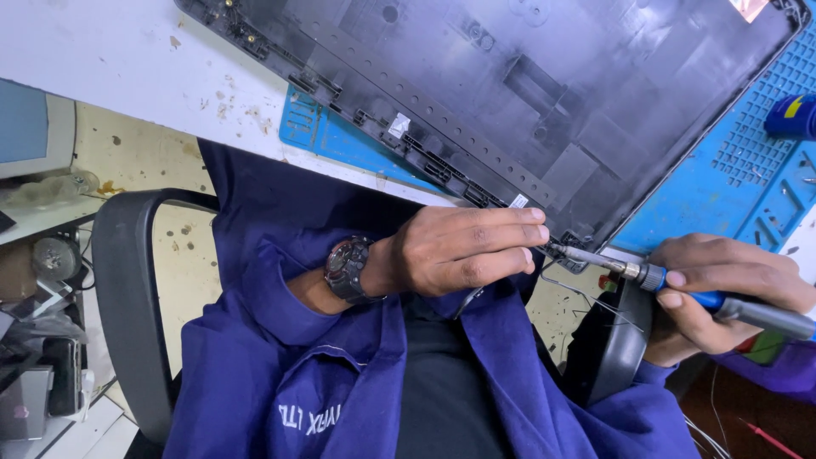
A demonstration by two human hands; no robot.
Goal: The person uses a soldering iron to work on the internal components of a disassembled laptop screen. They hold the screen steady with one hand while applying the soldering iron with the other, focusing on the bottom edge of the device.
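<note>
Nearest the camera, at six o'clock, lies the person's lap in a dark blue work coat (340, 374), flanked by the curved black armrests of a chair (127, 297). Just above, at the centre, the left hand (463, 249) with a dark wristwatch (347, 269) reaches toward three o'clock; its fingers are drawn together and pinch at the near corner of a black plastic laptop cover (527, 85), where a thin wire (586, 297) trails down. What exactly the fingertips hold there is too small to tell. At four o'clock the right hand (722, 293) is wrapped closed around the blue handle of a soldering iron (680, 287), thumb and forefinger pressed near its metal collar, the tip touching the same corner of the cover just beside the left fingertips. Farther off, from twelve to two o'clock, the cover rests inside-up across a blue work mat (722, 187) on a white table (102, 59), its corner overhanging the edge.
</note>
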